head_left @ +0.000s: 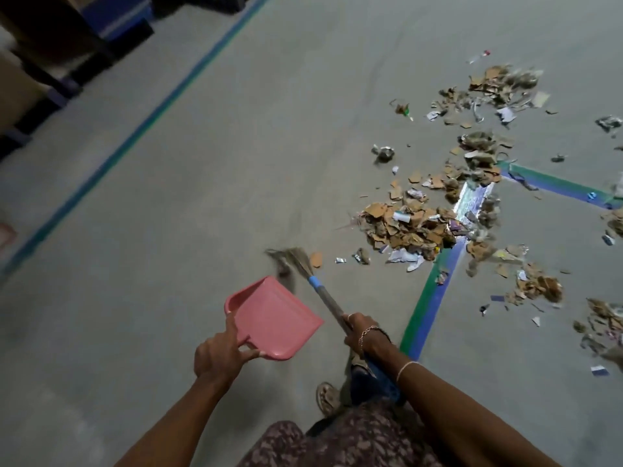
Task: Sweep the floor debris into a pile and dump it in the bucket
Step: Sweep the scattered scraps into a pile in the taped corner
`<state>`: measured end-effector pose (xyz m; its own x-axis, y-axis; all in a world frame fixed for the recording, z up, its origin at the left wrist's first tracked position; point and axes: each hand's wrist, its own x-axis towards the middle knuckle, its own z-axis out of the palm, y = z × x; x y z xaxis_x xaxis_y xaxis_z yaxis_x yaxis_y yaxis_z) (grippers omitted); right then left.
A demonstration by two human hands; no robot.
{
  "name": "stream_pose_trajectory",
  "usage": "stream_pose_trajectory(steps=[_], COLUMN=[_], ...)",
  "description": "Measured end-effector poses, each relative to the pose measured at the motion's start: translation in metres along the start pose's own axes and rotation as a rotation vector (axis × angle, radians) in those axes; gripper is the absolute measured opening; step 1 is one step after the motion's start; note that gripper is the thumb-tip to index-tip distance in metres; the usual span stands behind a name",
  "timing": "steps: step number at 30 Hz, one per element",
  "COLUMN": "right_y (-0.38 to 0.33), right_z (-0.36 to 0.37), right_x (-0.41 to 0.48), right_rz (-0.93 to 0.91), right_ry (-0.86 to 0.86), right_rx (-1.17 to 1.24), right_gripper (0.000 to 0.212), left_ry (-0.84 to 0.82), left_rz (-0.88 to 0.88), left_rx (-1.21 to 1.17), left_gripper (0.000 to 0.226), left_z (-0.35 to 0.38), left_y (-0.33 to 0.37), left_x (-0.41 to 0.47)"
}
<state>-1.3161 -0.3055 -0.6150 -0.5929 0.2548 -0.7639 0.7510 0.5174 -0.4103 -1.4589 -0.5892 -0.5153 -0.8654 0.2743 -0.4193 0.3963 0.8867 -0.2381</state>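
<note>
Okay, we see the left hand curled round the handle end of a pink dustpan, with the thumb lying along its rim and the pan held out in front of the body. The right hand, which wears a bracelet, is wrapped tight round the stick of a broom. The blurred bristles sit just past the dustpan's far edge, and we cannot tell if they touch the floor.

The debris, cardboard scraps and paper bits, lies on the floor to the right. Its densest heap sits on a green-and-blue tape line, and looser clumps are scattered beyond and to the right of it. One cardboard scrap lies just beside the bristles. A sandalled foot shows below the right hand, and a blue stripe crosses the floor on the left.
</note>
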Motion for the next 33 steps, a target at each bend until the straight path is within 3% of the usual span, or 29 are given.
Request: stream_pose_trajectory(steps=[5, 11, 16, 20, 27, 33], right_y=[-0.038, -0.063, -0.036, -0.023, 0.016, 0.004], right_z=[0.003, 0.011, 0.036, 0.035, 0.043, 0.062], right_x=[0.022, 0.004, 0.016, -0.002, -0.048, -0.085], right_rz=[-0.037, 0.045, 0.185, 0.315, 0.575, 0.673], right_ry=[-0.106, 0.033, 0.162, 0.278, 0.493, 0.626], right_rx=[-0.034, -0.135, 0.07, 0.292, 0.424, 0.716], right_gripper=[0.038, 0.047, 0.053, 0.043, 0.061, 0.045], left_ry=[0.015, -0.017, -0.024, 0.005, 0.101, 0.092], left_rz=[-0.1, -0.115, -0.054, 0.03, 0.199, 0.25], left_rx=[-0.032, -0.023, -0.047, -0.05, -0.084, -0.119], left_gripper=[0.133, 0.129, 0.139, 0.14, 0.141, 0.132], left_z=[-0.007, -0.001, 0.021, 0.023, 0.025, 0.014], left_y=[-0.029, -0.056, -0.07, -0.075, -0.088, -0.098], left_x=[0.012, 0.01, 0.018, 0.027, 0.048, 0.044])
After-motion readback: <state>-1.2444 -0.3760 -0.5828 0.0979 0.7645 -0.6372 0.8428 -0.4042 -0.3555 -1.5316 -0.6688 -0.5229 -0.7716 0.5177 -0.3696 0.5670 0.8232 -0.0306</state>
